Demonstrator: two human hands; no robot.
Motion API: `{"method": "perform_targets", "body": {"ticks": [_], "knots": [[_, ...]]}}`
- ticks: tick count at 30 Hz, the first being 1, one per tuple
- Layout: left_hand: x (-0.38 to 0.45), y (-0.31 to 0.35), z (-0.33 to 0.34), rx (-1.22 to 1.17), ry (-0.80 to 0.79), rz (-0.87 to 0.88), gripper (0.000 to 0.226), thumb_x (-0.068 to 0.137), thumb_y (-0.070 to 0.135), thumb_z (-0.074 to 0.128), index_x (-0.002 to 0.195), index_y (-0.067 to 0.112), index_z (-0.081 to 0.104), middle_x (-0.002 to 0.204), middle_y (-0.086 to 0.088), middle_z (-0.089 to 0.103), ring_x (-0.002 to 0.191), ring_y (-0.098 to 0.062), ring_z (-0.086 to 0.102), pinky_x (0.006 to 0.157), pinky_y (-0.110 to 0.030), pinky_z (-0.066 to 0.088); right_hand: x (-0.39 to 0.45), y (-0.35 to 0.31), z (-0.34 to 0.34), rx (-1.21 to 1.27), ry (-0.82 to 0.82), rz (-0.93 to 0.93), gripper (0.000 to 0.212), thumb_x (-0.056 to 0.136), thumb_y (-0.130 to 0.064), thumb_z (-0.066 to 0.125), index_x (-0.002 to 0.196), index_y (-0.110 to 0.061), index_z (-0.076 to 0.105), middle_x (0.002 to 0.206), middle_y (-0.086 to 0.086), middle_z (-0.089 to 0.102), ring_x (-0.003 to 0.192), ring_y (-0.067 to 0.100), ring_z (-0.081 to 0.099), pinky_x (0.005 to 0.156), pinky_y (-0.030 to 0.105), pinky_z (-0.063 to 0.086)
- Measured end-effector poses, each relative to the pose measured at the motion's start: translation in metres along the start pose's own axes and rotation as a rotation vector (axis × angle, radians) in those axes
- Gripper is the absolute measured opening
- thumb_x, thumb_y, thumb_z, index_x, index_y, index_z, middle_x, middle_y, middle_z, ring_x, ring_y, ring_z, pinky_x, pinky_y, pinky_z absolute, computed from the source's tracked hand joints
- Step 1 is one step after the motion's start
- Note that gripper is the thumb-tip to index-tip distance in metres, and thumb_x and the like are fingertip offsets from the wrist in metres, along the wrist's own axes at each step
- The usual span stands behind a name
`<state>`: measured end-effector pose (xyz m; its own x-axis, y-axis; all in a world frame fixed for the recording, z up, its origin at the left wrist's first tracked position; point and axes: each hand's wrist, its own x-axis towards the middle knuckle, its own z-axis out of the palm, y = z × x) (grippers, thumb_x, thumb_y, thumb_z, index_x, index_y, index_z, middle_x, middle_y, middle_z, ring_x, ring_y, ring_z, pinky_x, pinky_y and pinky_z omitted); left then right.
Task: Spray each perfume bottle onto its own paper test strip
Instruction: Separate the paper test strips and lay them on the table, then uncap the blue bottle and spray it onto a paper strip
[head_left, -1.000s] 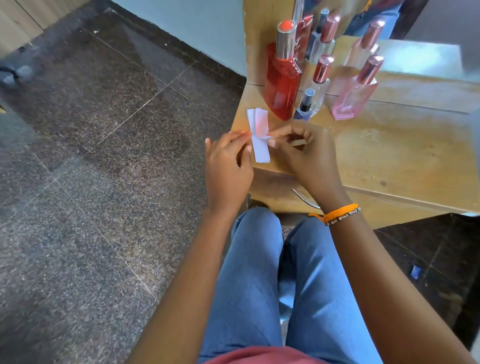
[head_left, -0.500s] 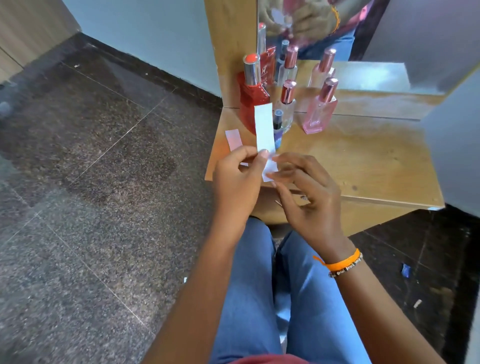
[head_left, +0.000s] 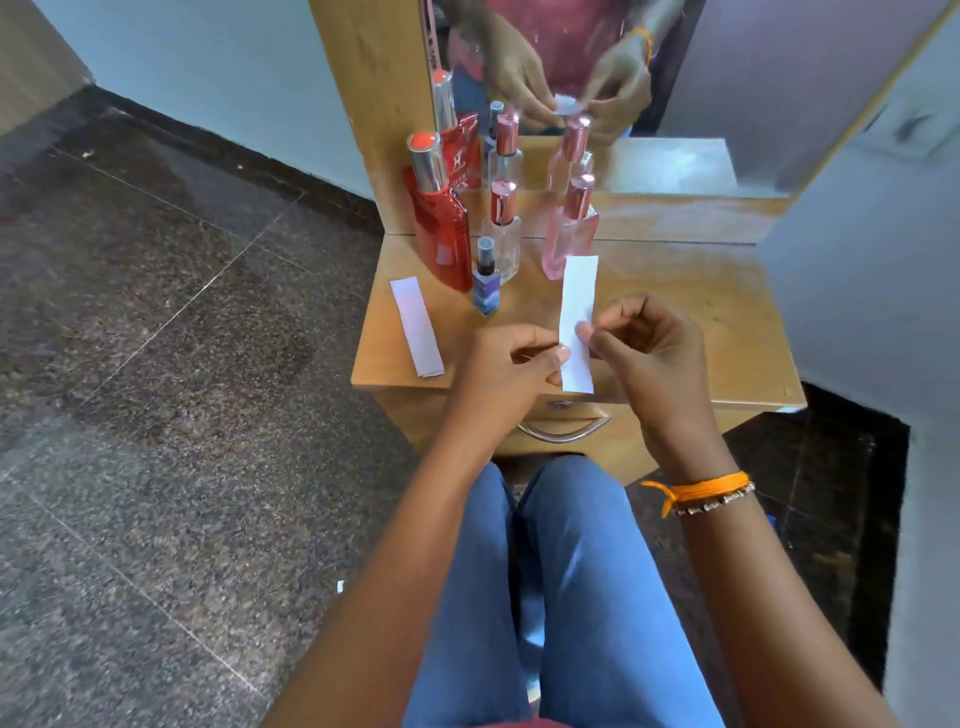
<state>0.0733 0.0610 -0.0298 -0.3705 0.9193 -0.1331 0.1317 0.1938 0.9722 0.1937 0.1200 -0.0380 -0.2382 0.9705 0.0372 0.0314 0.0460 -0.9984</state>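
I see both my left hand (head_left: 506, 371) and right hand (head_left: 641, 345) pinching the upright test strip (head_left: 577, 312), its long axis vertical, now shifted right of the bottles.

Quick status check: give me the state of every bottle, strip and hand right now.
Red bottle: upright, capped.
Clear bottle: upright, capped.
Pink bottle: upright, capped.
Small blue bottle: upright, nozzle bare.
Held strip: pinched by both hands, raised.
Spare strip: flat on table.
Left hand: pinching strip.
Right hand: pinching strip.

wooden table (head_left: 675, 332), four perfume bottles (head_left: 441, 228), paper strip (head_left: 417, 326)
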Motion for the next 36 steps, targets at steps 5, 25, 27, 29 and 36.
{"method": "perform_targets", "body": {"ticks": [5,25,27,29,36], "knots": [[0.003,-0.005,0.009,0.24,0.089,0.075,0.015,0.082,0.014,0.063,0.092,0.019,0.073,0.062,0.023,0.059,0.06,0.008,0.058,0.058,-0.001,0.039,0.012,0.01,-0.004,-0.392,0.115,-0.03,0.013,0.077,-0.003,0.07,0.077,-0.014,0.064,0.076,0.0,0.066,0.065,0.007,0.059,0.065,0.015,0.047],[-0.003,-0.013,-0.022,0.2,0.411,0.109,0.019,0.085,0.004,0.054,0.088,0.017,0.068,0.078,0.011,0.063,0.074,-0.017,0.063,0.074,-0.032,0.052,0.025,-0.006,0.062,-0.425,-0.087,-0.236,0.029,0.075,-0.01,0.076,0.102,-0.01,0.066,0.089,-0.002,0.066,0.083,0.015,0.064,0.078,0.02,0.05],[-0.002,-0.014,-0.027,0.199,0.439,0.125,0.019,0.085,0.003,0.053,0.088,0.016,0.066,0.078,0.01,0.061,0.075,-0.02,0.063,0.075,-0.034,0.051,0.028,-0.002,0.072,-0.421,-0.078,-0.245,0.031,0.074,-0.008,0.075,0.103,-0.012,0.066,0.087,-0.006,0.064,0.08,0.011,0.061,0.071,0.008,0.044],[-0.001,-0.012,-0.03,0.182,0.448,0.136,0.018,0.086,0.003,0.053,0.089,0.015,0.066,0.079,0.009,0.061,0.076,-0.021,0.063,0.076,-0.034,0.051,0.029,0.001,0.077,-0.434,-0.056,-0.258,0.028,0.075,-0.007,0.073,0.102,-0.011,0.066,0.085,-0.006,0.063,0.078,0.012,0.06,0.069,0.008,0.043],[0.002,0.0,-0.019,0.102,0.441,0.253,0.027,0.091,0.005,0.049,0.115,0.012,0.059,0.106,-0.002,0.055,0.094,-0.002,0.053,0.088,-0.012,0.042,0.015,-0.01,0.056,-0.393,-0.041,-0.276,0.022,0.077,-0.002,0.07,0.098,-0.008,0.066,0.076,-0.009,0.061,0.071,0.009,0.06,0.071,0.01,0.046]]}}
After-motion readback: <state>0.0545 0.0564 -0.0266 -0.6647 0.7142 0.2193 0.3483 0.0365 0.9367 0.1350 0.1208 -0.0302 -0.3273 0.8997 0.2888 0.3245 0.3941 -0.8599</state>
